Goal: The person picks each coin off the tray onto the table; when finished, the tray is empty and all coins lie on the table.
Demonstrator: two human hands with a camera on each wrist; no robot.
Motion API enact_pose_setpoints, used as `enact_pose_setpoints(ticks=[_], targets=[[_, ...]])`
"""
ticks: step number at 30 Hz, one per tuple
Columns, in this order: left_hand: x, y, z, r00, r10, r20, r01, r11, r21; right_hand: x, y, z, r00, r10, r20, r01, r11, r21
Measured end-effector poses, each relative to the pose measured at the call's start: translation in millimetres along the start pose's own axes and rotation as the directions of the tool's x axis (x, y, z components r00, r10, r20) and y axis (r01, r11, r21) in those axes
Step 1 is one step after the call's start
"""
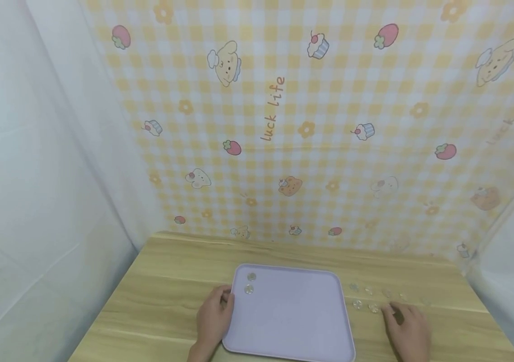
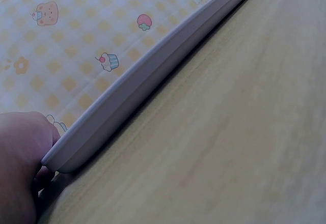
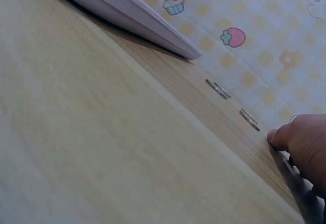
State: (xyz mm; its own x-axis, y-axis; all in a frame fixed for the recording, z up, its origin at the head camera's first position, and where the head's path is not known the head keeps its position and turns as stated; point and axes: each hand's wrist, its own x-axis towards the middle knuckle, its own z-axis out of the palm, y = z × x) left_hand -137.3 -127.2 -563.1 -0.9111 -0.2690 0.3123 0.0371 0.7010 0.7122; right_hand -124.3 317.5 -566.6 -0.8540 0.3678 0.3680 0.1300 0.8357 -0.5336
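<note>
A shallow lilac tray [image 1: 288, 311] lies on the table. My left hand [image 1: 214, 314] grips its left edge; in the left wrist view that hand [image 2: 23, 158] is at the tray's rim [image 2: 137, 76]. Inside the tray's far left corner lie two small clear round discs, one [image 1: 251, 276] behind the other [image 1: 249, 289]. Several similar discs [image 1: 357, 304] lie to the right of the tray. My right hand [image 1: 407, 329] is low beside them, its fingertips close to one disc [image 1: 373, 308]. Whether it pinches a disc is hidden. In the right wrist view, thin discs [image 3: 249, 119] lie left of the thumb.
The wood-grain table [image 1: 148, 301] runs back to a yellow checked cloth [image 1: 306, 100] printed with strawberries, cupcakes and animal heads. White sheets hang at the left [image 1: 48, 176] and right [image 1: 510, 261].
</note>
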Motion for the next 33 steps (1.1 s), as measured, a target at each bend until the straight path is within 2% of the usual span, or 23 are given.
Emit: enact_pose_setpoints(ticks=[12, 24, 33], targets=[[1.1, 0.9, -0.7, 0.998, -0.04, 0.043, 0.04, 0.999, -0.009, -0.6, -2.4, 0.6, 1.0, 0.021, 0.001, -0.021, 1.0, -0.013], [-0.1, 0.1, 1.6, 1.0, 0.008, -0.016, -0.008, 1.0, -0.019, -0.3, -2.8, 1.5, 0.999, -0.022, -0.047, 0.022, 1.0, -0.003], [-0.6, 1.4, 0.5, 1.0, 0.015, -0.02, -0.015, 1.0, -0.023, -0.4, -2.6, 1.2, 1.0, 0.004, -0.031, -0.003, 0.999, 0.042]])
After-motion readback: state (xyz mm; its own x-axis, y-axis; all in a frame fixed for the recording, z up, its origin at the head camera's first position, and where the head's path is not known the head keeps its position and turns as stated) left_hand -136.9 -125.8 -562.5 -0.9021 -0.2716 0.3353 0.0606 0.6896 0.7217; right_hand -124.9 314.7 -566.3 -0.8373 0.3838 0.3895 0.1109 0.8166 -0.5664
